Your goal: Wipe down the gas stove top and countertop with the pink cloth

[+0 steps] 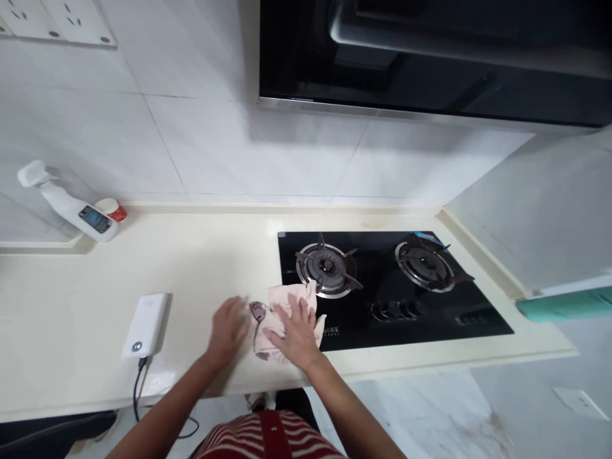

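Note:
A pale pink cloth point(276, 328) with a dark purple printed patch lies crumpled across the counter and the left edge of the black glass gas hob point(368, 328). My right hand point(299, 335) rests flat on top of the cloth, fingers spread. Just left of the cloth is my left hand point(228, 331), low over the counter and slightly blurred. Its fingers are loosely bent toward the cloth's edge, and nothing shows in them. Beyond the cloth sits the left burner point(327, 266) with its metal pan support.
A white power bank point(146, 325) with a black cable lies on the cream counter point(201, 255). A white spray bottle point(71, 204) leans beside a red-and-white paper cup point(112, 209). The black range hood point(430, 70) hangs above. A green roll point(564, 305) is at right.

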`<state>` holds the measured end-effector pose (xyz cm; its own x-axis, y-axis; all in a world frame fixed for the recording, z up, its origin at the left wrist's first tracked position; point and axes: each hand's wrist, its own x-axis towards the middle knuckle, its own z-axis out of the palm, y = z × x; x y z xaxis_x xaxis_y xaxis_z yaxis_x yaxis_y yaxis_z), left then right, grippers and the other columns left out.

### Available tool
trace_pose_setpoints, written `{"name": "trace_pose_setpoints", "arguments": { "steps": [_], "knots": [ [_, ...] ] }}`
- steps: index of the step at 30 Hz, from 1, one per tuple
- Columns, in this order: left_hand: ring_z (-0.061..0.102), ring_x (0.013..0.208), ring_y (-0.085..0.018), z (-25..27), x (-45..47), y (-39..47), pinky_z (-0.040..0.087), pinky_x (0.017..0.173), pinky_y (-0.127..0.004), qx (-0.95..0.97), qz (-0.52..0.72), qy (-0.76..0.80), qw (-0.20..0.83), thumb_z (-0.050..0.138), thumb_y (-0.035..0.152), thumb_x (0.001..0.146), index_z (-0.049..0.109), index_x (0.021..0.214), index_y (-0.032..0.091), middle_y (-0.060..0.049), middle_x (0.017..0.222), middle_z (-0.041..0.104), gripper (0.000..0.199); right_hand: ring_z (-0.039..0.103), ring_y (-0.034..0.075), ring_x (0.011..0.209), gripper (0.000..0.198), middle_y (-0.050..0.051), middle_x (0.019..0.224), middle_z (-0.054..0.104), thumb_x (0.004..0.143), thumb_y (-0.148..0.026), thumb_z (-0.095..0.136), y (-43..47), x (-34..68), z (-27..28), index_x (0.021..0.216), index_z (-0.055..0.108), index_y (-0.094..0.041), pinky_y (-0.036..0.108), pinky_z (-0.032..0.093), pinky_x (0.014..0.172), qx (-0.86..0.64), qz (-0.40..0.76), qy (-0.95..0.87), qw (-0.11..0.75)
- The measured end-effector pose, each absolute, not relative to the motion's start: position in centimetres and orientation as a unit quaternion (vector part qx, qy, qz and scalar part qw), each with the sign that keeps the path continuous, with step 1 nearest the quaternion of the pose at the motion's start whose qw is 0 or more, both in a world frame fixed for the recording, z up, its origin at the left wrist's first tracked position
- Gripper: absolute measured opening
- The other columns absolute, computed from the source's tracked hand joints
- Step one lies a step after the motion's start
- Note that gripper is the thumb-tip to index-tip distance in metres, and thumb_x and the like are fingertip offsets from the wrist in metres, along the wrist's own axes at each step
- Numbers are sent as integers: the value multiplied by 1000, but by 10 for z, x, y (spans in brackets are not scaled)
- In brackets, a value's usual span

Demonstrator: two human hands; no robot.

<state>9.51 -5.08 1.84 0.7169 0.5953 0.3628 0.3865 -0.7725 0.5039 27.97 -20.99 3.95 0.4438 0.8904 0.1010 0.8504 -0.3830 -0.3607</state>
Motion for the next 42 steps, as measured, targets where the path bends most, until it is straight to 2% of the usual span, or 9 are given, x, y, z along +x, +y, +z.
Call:
{"name": "trace_pose_setpoints", "arguments": {
  "steps": [3, 9, 14, 18, 20, 25, 32, 37, 42],
  "knots": [
    [48, 133, -34, 8, 46, -24, 39, 108, -57, 894, 233, 355, 141, 47, 41, 96, 57, 131, 23, -14, 137, 58, 41, 23, 45, 145, 66, 10, 157, 39, 79, -62, 70, -202, 273, 39, 137, 57, -35, 67, 20, 111, -824, 80, -542, 143],
    [41, 141, -35, 3, 13, -23, 38, 109, -55, 917, 163, 355, 80, 45, 42, 97, 59, 129, 20, -15, 147, 53, 41, 49, 30, 124, 40, 15, 127, 61, 92, -47, 54, -269, 327, 22, 116, 66, -17, 45, 36, 106, -854, -20, -486, 183],
    [42, 140, -34, 5, 17, -27, 37, 109, -53, 915, 168, 355, 87, 47, 41, 96, 61, 127, 20, -14, 146, 55, 40, 51, 34, 120, 52, 22, 139, 51, 87, -52, 50, -337, 405, 8, 113, 67, -11, 45, 43, 97, -935, -95, -306, 153],
    [43, 140, -33, 7, 15, -26, 37, 109, -53, 909, 177, 362, 108, 48, 41, 96, 62, 125, 21, -14, 145, 56, 39, 50, 38, 121, 55, 21, 143, 50, 85, -48, 49, -317, 413, 12, 124, 63, -11, 50, 40, 98, -958, -80, -260, 95],
    [44, 139, -33, 8, 15, -26, 37, 109, -54, 908, 178, 362, 114, 48, 42, 95, 63, 125, 21, -13, 145, 56, 39, 49, 37, 122, 55, 21, 141, 52, 85, -46, 51, -289, 389, 19, 126, 62, -11, 50, 38, 100, -949, -70, -295, 87],
    [43, 140, -33, 6, 15, -25, 36, 110, -53, 907, 175, 366, 111, 48, 46, 95, 63, 123, 20, -14, 145, 55, 40, 50, 35, 114, 40, 19, 125, 59, 84, -44, 59, -217, 291, 41, 108, 66, -14, 49, 35, 100, -899, 16, -426, 98],
    [44, 140, -31, 3, 14, -24, 38, 109, -51, 910, 176, 363, 97, 44, 43, 97, 64, 121, 22, -13, 144, 57, 38, 44, 28, 122, 46, 13, 134, 56, 81, -36, 66, -191, 218, 43, 122, 60, -16, 46, 22, 115, -743, 117, -633, 182],
    [42, 142, -33, 2, 16, -26, 38, 110, -53, 915, 167, 359, 78, 43, 41, 98, 62, 126, 20, -14, 146, 55, 40, 49, 28, 119, 38, 13, 129, 60, 80, -27, 59, -253, 287, 33, 117, 60, -17, 43, 33, 107, -795, 50, -562, 223],
    [39, 144, -32, 2, -1, -39, 37, 113, -51, 926, 156, 335, 72, 45, 43, 97, 60, 131, 22, -15, 149, 51, 43, 58, 31, 100, 45, 17, 111, 66, 83, -36, 51, -347, 394, 22, 122, 59, -13, 44, 43, 90, -917, -40, -355, 177]
  ]
}}
